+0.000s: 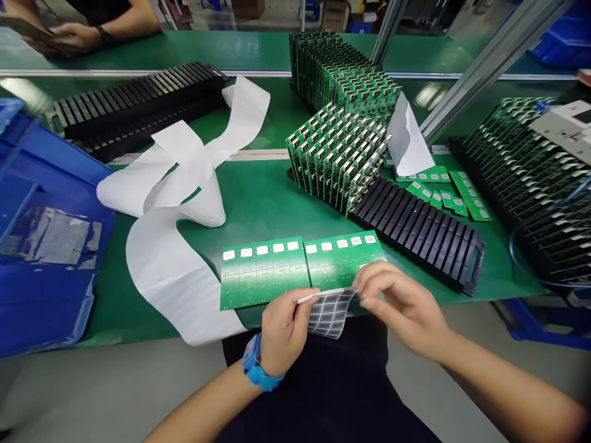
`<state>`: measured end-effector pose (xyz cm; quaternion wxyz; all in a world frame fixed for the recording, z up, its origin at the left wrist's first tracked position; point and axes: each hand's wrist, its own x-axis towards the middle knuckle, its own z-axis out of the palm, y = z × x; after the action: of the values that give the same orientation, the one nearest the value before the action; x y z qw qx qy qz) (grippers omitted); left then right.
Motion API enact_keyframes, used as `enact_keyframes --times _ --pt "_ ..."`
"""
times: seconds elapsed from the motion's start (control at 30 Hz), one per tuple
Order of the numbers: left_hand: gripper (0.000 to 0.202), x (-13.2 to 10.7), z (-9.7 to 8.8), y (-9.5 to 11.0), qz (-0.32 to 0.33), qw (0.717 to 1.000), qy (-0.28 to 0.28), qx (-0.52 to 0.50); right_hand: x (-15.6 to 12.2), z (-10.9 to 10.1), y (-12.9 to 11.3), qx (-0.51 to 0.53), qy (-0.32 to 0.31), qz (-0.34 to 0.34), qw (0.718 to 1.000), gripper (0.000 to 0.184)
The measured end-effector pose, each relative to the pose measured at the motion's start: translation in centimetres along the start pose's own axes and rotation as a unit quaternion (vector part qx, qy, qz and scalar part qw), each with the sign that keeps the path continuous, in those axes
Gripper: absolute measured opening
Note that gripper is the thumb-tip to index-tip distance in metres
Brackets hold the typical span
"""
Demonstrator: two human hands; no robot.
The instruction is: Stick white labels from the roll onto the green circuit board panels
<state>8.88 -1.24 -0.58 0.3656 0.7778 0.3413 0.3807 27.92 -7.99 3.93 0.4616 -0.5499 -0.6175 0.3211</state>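
My left hand (287,329), with a blue strap round the wrist, pinches one end of a label sheet (329,314) printed with rows of small labels. The sheet hangs over the table's front edge. At its other end are the fingertips of my right hand (399,304), thumb and forefinger closed together; whether a label is between them is too small to tell. Just beyond my hands lie two flat green circuit boards side by side, a left board (263,280) and a right board (332,264), each with a row of white labels along its far edge.
A long white backing strip (161,277) curls across the left of the green table. Black slotted racks, a loaded rack (418,227) among them, stand around; upright boards (339,154) fill part of it. A blue bin (50,234) is at left. Another person's hands (69,40) hold a phone opposite.
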Motion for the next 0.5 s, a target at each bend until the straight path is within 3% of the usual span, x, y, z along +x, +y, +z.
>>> enact_keyframes --times 0.17,0.33,0.5 --pt "0.015 0.0 0.0 0.0 0.007 1.0 0.003 0.008 0.2 0.1 0.4 -0.045 0.003 0.044 0.998 0.015" --pt "0.014 0.0 0.1 0.1 0.011 1.0 0.006 0.004 -0.3 1.4 1.5 -0.11 0.069 -0.063 0.99 0.024" --pt "0.009 0.3 0.0 0.4 -0.061 0.998 0.024 0.001 -0.8 1.8 1.4 -0.122 0.083 -0.138 0.979 0.033"
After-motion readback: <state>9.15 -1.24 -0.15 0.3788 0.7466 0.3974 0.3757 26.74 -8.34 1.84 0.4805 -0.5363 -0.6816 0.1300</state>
